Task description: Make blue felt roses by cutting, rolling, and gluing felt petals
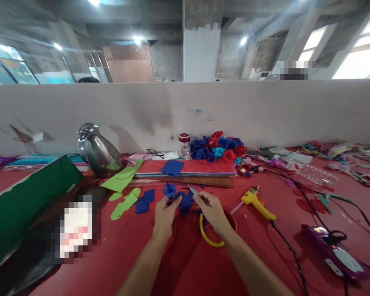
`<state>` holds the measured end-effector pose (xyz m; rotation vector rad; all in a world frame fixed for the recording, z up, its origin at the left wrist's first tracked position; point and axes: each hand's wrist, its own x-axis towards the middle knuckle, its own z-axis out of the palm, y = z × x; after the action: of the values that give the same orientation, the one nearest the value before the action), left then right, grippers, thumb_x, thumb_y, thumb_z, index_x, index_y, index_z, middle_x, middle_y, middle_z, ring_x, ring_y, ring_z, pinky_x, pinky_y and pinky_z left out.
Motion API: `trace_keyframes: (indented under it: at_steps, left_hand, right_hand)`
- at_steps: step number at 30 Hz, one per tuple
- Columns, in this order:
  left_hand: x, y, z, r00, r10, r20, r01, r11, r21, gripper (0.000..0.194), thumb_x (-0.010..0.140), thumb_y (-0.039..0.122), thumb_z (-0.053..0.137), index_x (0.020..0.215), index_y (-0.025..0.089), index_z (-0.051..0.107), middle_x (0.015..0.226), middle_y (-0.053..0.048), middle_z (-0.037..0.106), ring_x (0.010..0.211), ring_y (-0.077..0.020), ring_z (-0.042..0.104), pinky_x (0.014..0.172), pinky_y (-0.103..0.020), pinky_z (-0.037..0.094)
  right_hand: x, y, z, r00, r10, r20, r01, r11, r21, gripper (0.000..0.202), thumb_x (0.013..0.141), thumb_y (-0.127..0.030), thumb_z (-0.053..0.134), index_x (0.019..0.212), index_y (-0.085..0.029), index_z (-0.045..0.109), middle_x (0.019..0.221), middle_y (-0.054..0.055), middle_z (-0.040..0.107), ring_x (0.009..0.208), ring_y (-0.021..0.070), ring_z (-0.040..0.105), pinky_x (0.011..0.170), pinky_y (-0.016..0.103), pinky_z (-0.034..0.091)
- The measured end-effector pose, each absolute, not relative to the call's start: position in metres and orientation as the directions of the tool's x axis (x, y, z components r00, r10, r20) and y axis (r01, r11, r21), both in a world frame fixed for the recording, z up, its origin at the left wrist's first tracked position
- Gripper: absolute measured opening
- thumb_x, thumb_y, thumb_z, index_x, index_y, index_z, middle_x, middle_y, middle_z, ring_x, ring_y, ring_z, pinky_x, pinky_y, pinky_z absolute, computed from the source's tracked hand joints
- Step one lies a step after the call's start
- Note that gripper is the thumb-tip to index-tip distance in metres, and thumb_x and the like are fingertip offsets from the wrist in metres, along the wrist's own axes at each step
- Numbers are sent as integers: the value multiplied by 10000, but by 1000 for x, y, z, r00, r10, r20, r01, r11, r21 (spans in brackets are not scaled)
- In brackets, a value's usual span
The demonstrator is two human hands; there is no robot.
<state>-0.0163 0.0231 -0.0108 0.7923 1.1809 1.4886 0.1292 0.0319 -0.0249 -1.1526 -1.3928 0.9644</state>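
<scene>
My left hand [166, 213] pinches a piece of dark blue crepe paper [169, 190] near the middle of the table. In my right hand [212, 209] are scissors [193, 189], their pointed metal blades angled up and left; the fingers hide the handles. Another crumpled blue crepe piece [185, 202] lies between the two hands. Below my right wrist sits a round red container with a yellow curved band [208, 238], partly covered by the forearm. Flat blue paper squares [144, 201] lie left of my left hand, beside light green cut-out shapes [126, 203].
A yellow hot glue gun [259, 203] and a purple power strip [336, 253] with black cords lie at right. Behind are paper sheets [200, 167], a glass jar [184, 146] and red and blue paper flowers [218, 146]. A metal jug [100, 152] and green board [33, 205] stand left.
</scene>
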Motion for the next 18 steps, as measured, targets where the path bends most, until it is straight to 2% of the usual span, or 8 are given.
trace_keyframes:
  at_steps: [3,6,12,15,16,18]
  left_hand:
    - [-13,20,-10,-170,981,-94,-307,38,951,263,528,326,828,701,152,732,697,-34,716,633,-143,587,668,-268,473]
    - [-11,18,-9,-138,988,-76,-287,34,957,217,560,299,807,706,153,741,711,-38,723,645,-146,592,684,-271,475]
    - [-15,22,-14,-268,960,-86,-280,8,960,227,548,291,815,703,154,721,664,-10,701,633,-132,586,706,-269,463]
    - [-17,25,-15,-310,944,-112,-316,8,949,282,520,303,827,731,156,709,658,3,685,629,-120,579,699,-262,458]
    - [-17,25,-14,-318,941,-112,-320,5,947,294,510,310,829,727,158,703,647,10,673,618,-115,569,681,-256,452]
    - [-17,25,-13,-326,939,-110,-324,-1,946,303,499,327,828,710,161,688,620,23,647,595,-106,545,645,-246,436]
  right_hand:
    - [126,31,-26,-34,970,240,91,242,-966,260,741,-459,632,832,-217,665,773,22,702,700,181,619,659,292,497]
    - [126,30,-27,-76,967,243,134,252,-958,183,730,-393,625,765,-217,659,695,3,678,648,172,602,634,288,480]
    - [134,31,-21,43,961,273,289,250,-924,184,773,-370,569,711,-217,652,631,2,650,598,163,580,594,276,444]
    - [156,34,-12,71,949,307,444,246,-862,174,793,-326,538,767,-222,675,719,34,702,650,189,615,631,304,465]
    - [168,34,-9,74,941,330,530,243,-812,175,794,-289,524,803,-223,687,801,53,724,708,207,634,675,326,476]
    - [197,33,-4,99,930,354,758,160,-633,222,759,-192,532,902,-197,702,957,114,726,892,263,643,830,396,463]
